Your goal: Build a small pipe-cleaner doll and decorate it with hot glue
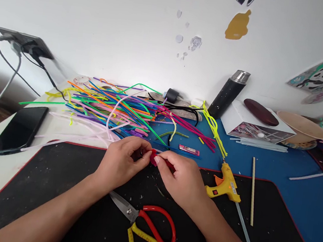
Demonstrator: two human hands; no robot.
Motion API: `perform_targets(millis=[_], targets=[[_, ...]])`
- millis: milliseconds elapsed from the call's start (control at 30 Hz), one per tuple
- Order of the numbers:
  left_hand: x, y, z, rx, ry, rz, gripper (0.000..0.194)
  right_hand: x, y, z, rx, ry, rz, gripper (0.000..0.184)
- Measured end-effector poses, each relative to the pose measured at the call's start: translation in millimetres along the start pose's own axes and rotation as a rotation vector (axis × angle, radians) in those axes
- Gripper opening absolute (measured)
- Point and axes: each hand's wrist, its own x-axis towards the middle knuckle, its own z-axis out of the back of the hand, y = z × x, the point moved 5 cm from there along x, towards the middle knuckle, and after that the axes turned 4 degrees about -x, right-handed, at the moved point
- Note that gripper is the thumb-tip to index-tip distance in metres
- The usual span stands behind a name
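My left hand [128, 160] pinches a small red fuzzy piece [153, 157], which looks like coiled or bent pipe cleaner, between thumb and forefinger. From the other side, my right hand [182, 176] grips the same piece with its fingertips. Much of it is hidden by the fingers. Both hands are held over the far part of a black mat [65, 187]. Scissors [135, 214] with one red and one yellow handle lie just below them. A large heap of coloured pipe cleaners [113, 107] spreads out behind my left hand.
A yellow glue gun [227, 186] with a glue stick lies right of my hands, beside a wooden stick [253, 191]. A phone [20, 129] rests at the left. Along the wall stand a black flask [229, 94], a white box [255, 124] and a beige bowl [302, 126].
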Motion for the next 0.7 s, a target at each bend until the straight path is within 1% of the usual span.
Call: perform_targets(millis=[67, 133, 300, 400, 500, 700], targets=[[-1, 1, -0.9, -0.031, 0.013, 0.029, 0.010, 0, 0, 3, 0.014, -0.021, 0.001, 0.027], [-1, 4, -2.0, -0.090, 0.034, 0.095, 0.010, 1, -2, 5, 0.053, -0.037, -0.010, 0.027], [0, 6, -6.1, -0.387, 0.106, 0.306, 0.014, 2, -10, 7, 0.214, -0.044, -0.122, 0.031], [1, 7, -8.2, -0.558, 0.132, 0.384, 0.020, 1, -14, 4, 0.377, -0.002, -0.181, 0.033], [-1, 11, -11.4, -0.686, 0.146, 0.435, 0.025, 1, -14, 0, 0.530, 0.051, -0.226, 0.036], [-3, 15, -21.5, -0.899, 0.135, 0.525, 0.036, 3, -10, -14, 0.751, 0.155, -0.261, 0.045]])
